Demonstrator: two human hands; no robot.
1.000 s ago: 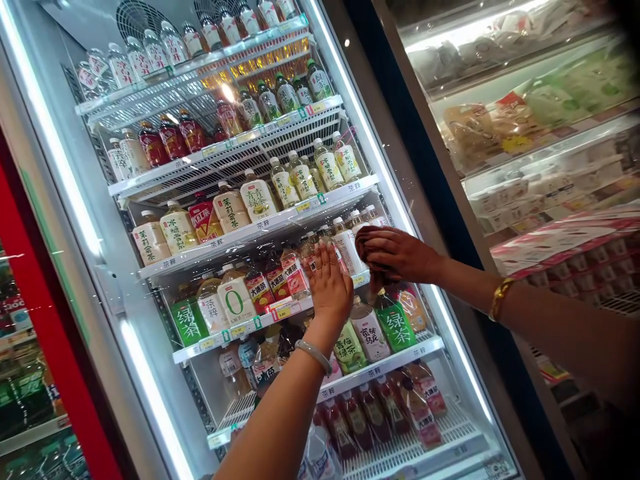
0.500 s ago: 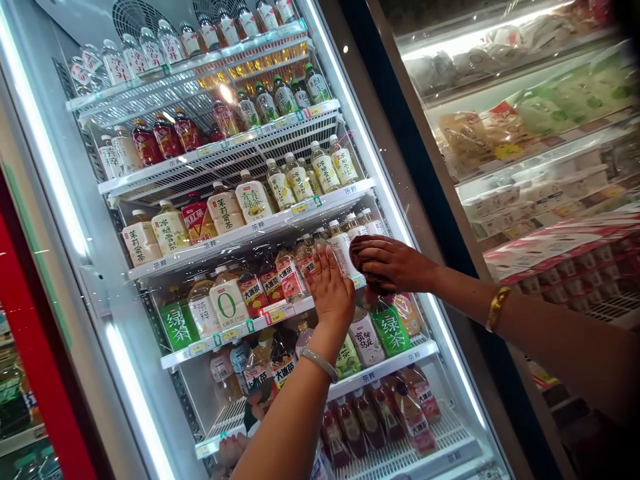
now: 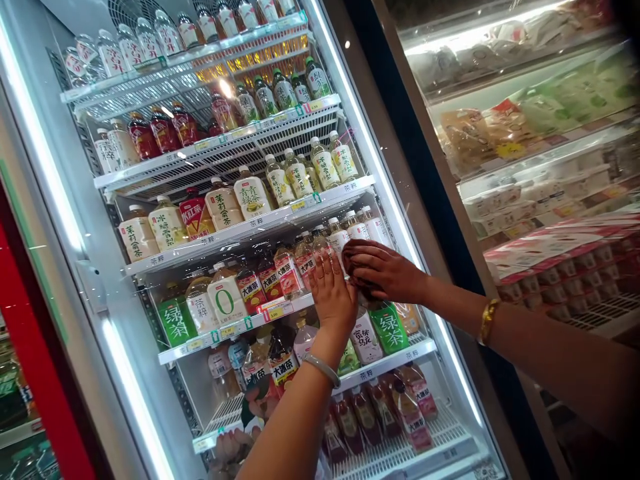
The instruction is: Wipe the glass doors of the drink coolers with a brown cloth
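Observation:
Before me is the glass door (image 3: 295, 155) of a lit drinks fridge. My left hand (image 3: 334, 293) lies flat against the glass, fingers stretched upward, with a silver bangle (image 3: 321, 371) at its wrist. Beside it, nearly touching, my right hand (image 3: 387, 270) presses a dark brown cloth (image 3: 356, 257) to the glass; its wrist carries a gold band (image 3: 489, 321). The cloth is bunched under the palm, and part of it is hidden by the fingers. Behind the glass, just past the hands, are a white-labelled bottle (image 3: 367, 337) and a green-labelled bottle (image 3: 390, 327).
Shelves (image 3: 250, 230) of bottled drinks fill the fridge. A dark door frame (image 3: 420, 133) separates it from a cooler with packaged goods (image 3: 565, 100) on the right. A red panel (image 3: 30, 353) edges another case on the left. Reflections show on the glass.
My right hand and the cloth have slid slightly left along the glass, closer to my left hand. The left hand stays flat in about the same place.

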